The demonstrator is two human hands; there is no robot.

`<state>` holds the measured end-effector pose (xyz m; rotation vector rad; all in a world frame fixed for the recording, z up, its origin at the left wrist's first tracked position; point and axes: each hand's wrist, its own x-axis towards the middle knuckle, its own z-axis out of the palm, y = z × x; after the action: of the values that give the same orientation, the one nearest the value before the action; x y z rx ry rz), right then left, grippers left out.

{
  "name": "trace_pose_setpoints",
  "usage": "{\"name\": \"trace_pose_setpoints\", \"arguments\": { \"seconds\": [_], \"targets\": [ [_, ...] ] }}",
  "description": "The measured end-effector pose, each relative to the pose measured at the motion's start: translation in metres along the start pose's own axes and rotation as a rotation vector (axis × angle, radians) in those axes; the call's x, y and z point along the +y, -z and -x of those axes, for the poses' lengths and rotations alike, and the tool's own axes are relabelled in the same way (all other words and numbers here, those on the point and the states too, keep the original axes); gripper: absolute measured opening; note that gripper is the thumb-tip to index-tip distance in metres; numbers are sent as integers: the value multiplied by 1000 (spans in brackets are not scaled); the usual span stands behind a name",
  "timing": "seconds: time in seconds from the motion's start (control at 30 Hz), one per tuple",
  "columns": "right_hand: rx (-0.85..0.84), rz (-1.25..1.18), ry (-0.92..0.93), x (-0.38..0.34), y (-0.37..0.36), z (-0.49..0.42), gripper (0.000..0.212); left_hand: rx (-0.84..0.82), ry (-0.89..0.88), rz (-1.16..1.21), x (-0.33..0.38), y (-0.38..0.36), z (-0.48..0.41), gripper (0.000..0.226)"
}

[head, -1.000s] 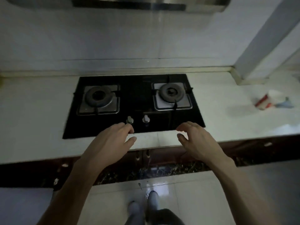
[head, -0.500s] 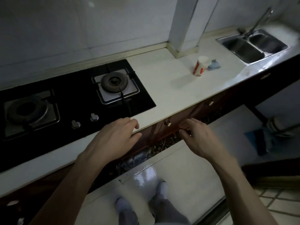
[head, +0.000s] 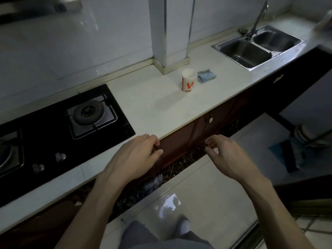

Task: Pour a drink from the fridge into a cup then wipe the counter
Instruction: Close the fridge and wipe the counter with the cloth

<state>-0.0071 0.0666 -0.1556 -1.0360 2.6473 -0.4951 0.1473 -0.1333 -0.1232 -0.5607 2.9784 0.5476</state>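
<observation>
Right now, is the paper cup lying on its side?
No, the paper cup stands upright on the counter beside the blue cloth.

Both my bare forearms [head: 93, 203] reach forward side by side, palms down. My left grip [head: 133, 157] and my right grip [head: 227, 156] hover apart, fingers loosely curled, thumbs near the fingertips, each holding nothing.
</observation>
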Motion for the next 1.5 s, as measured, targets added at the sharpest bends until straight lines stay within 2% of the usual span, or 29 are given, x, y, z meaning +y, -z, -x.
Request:
{"name": "trace_pose_setpoints", "arguments": {
  "seconds": [0.17, 0.33, 0.9, 1.17, 1.33, 1.5],
  "targets": [
    [4, -65, -4, 40, 8, -22, 30, -82, -22, -26, 38, -13, -43, 29],
    [-36, -110, 8, 54, 3, -61, 30, -103, -25, -42, 45, -9, -88, 30],
    [-187, 117, -17, 97, 43, -275, 31, -190, -18, -8, -14, -7, -313, 36],
    [-267, 113, 22, 119, 35, -360, 30, -217, 96, 10, -38, -11, -377, 33],
    [-323, 128, 126, 141, 31, -419, 31, -257, 214, 25, -40, -23, -414, 34],
    [-367, 150, 265, 165, 36, -477, 40, -226, 364, 57, -29, -37, -450, 35]
  ]
}}
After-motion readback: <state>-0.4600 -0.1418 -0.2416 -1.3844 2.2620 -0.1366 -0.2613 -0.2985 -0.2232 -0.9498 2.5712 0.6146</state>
